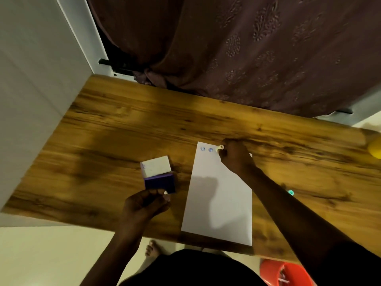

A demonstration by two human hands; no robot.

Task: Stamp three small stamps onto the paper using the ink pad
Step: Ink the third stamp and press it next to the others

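A white sheet of paper [218, 195] lies on the wooden table [115, 129]. Two blue round stamp marks [206, 149] sit side by side at its far left corner. My right hand [235, 156] is shut on a small cream stamp [220, 148] and holds it down on the paper just right of the marks. To the left stands the ink pad [159, 181], blue, with its white lid [156, 166] flipped open behind it. My left hand [146, 203] rests at the pad's near edge, pinching a small white piece [165, 192], perhaps a stamp cap.
A small teal stamp [290, 192] lies on the table right of my right forearm. A yellow object [375, 148] shows at the right edge. A brown curtain [237, 48] hangs behind the table. A red bucket [286, 273] stands on the floor below.
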